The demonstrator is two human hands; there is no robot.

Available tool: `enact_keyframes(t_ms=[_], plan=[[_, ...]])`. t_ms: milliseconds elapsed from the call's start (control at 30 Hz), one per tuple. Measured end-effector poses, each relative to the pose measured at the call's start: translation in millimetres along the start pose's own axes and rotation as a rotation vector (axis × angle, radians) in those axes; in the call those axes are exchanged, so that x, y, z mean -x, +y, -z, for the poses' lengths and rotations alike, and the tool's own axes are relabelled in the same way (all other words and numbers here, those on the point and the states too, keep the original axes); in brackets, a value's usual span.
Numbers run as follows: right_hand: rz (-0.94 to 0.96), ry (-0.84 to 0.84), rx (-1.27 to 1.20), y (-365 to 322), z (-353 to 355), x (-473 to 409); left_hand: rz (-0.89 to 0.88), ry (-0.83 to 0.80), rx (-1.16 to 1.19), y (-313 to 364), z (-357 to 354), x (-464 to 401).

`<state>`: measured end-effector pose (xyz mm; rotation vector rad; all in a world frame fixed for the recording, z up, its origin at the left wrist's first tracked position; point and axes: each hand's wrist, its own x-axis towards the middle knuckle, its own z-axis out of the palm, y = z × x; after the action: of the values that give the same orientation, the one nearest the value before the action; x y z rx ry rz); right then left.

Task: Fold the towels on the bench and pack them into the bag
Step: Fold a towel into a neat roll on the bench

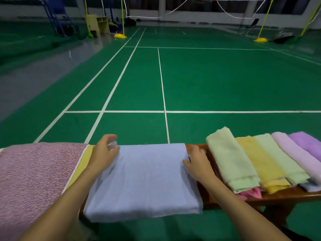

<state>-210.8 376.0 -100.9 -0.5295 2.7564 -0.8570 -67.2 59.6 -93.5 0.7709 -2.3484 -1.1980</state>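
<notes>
A light blue towel (144, 180) lies folded flat across the wooden bench (284, 197), its near edge hanging over the front. My left hand (104, 152) rests on the towel's far left edge, fingers curled and pinching the cloth. My right hand (196, 160) grips its right edge, thumb on top. Folded towels lie side by side to the right: a pale green towel (229, 159), a yellow towel (260, 166), a second green towel (278, 157), a lilac towel (298, 157) and a purple towel (309, 143). A pink mottled towel (34, 174) covers the bench's left part. No bag is in view.
A yellow cloth (81, 167) peeks out between the pink and blue towels. A pink cloth (251, 193) sticks out beneath the green one. Beyond the bench lies a green badminton court (208, 80) with yellow net posts (121, 18).
</notes>
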Motion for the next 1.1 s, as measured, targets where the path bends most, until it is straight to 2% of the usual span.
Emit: enact_keyframes(t_ms=[133, 233, 367, 500, 633, 833, 1100], plan=[[-0.048, -0.051, 0.112, 7, -3, 30, -0.158, -0.347, -0.397, 3, -12, 39], [-0.094, -0.091, 0.066, 10, -5, 41, -0.199, -0.399, -0.601, 1, -16, 58], [-0.021, -0.158, -0.15, 11, -2, 55, -0.187, -0.38, -0.61, 8, -10, 65], [0.129, -0.154, -0.262, 6, -2, 69, -0.427, -0.3, -0.561, 35, -29, 76], [0.274, -0.22, -0.192, -7, -2, 79, -0.53, -0.427, -0.459, 68, -59, 85], [0.346, -0.249, -0.199, -17, 4, 82, -0.437, -0.694, -0.409, 80, -74, 66], [0.395, -0.302, -0.165, -16, 8, 82, -0.461, -0.735, -0.573, 76, -72, 56]])
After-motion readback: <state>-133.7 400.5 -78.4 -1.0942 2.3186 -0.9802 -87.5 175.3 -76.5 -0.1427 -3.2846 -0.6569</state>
